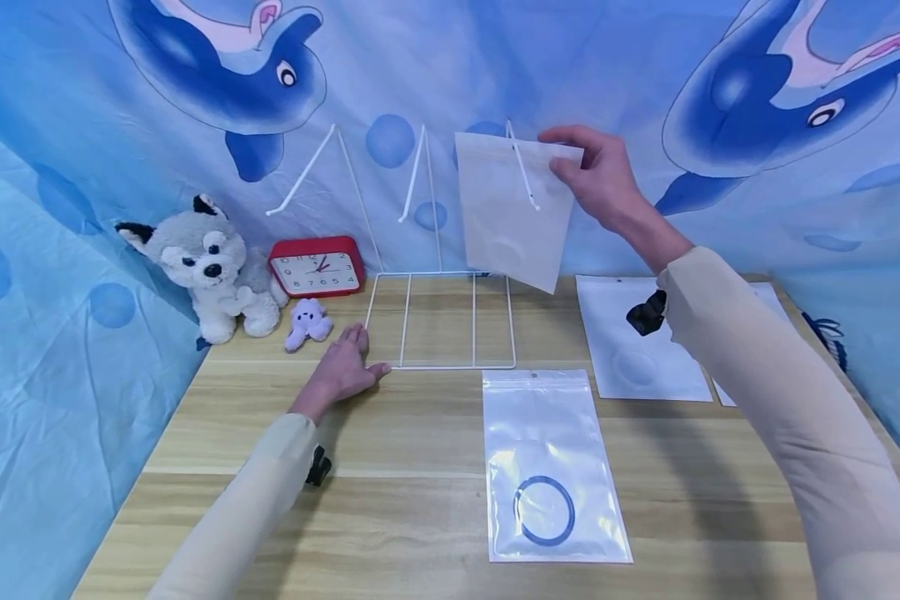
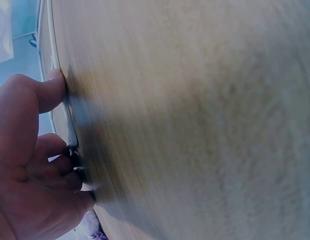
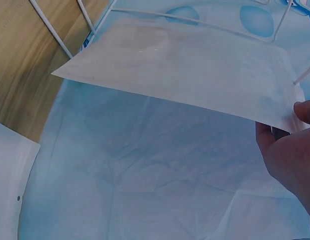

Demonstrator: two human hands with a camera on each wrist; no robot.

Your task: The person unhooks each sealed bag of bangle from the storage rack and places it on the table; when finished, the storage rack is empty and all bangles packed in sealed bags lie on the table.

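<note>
A white wire rack with three slanting prongs stands at the back of the table. My left hand rests at its front left corner; in the left wrist view the thumb touches the base wire and the fingers reach down to the tabletop. With thumb and fingers, my right hand pinches a flat white pouch by its upper right corner. The right prong shows in front of that pouch, near its top edge; I cannot tell whether it passes through a hole. The pouch hangs tilted above the table.
A clear-fronted white pouch holding a dark ring lies in front of the rack. More white pouches lie at the right, partly under my right sleeve. On the left are a husky plush, a red clock and a small purple plush.
</note>
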